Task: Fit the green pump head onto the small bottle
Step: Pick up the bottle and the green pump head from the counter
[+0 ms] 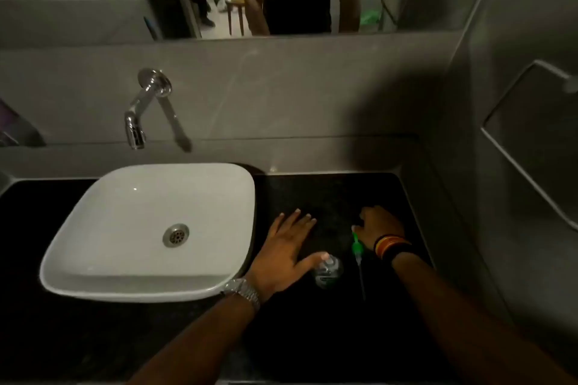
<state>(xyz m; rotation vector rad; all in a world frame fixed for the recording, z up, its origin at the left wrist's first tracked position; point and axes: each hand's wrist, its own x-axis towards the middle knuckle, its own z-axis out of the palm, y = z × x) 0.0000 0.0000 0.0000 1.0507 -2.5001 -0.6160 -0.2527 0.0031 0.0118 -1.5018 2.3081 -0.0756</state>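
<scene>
A small clear bottle stands on the black counter, right of the basin. My left hand lies flat over the counter with fingers spread; its thumb touches the bottle's top. The green pump head, with its long thin tube trailing toward me, sits just right of the bottle. My right hand is curled over the pump head's upper end, fingers closed around it. Whether the pump rests on the counter or is lifted is unclear in the dim light.
A white square basin with a metal drain sits at the left. A chrome wall tap hangs above it. Grey walls close the counter at the back and right. A mirror strip runs along the top.
</scene>
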